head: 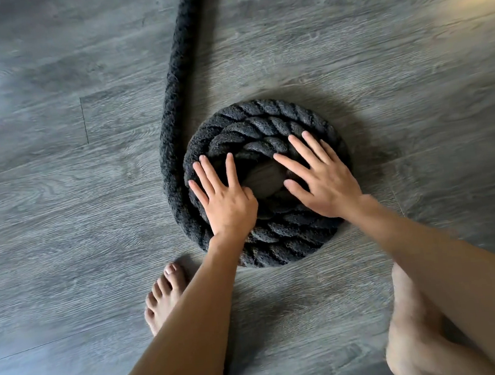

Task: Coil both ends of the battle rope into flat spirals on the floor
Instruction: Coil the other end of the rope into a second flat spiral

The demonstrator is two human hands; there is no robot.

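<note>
Step in hand: forming the first spiral. One end of the battle rope (264, 117) lies on the floor (62, 203) as a flat coil of roughly three turns, near the centre of the view. The turns sit side by side, touching, none riding over another as far as can be seen. A small gap (262, 180) stays open at the coil's centre, and floor shows through it. The rope's tip cannot be made out.

Left hand (226, 201): palm down on the coil at about 8 o'clock, fingers (209, 172) straight and spread, pressing on the turns and gripping nothing.

Right hand (326, 183): palm down on the coil at about 3 o'clock, fingers (314, 145) likewise straight and splayed, pressing flat with no grasp.

Free run (176, 74): it leaves the coil's outer turn at about 7 o'clock, curves up just beside the coil's 9 o'clock edge, and goes out of view at 12 o'clock. A narrow gap separates it from the outer turn along that side.

Bare feet stand at 6 o'clock, the left foot (163, 296) near the coil, the right foot (413, 322) partly behind the right forearm.

Assessment: the task is well short of half done; much rope is unwound and the second end is not in view.

Next move, in my judgement: hold the coil down with one palm, then turn it or feed the free run snug against the outer turn. Loose pressure risks the inner turns shifting or lifting.
</note>
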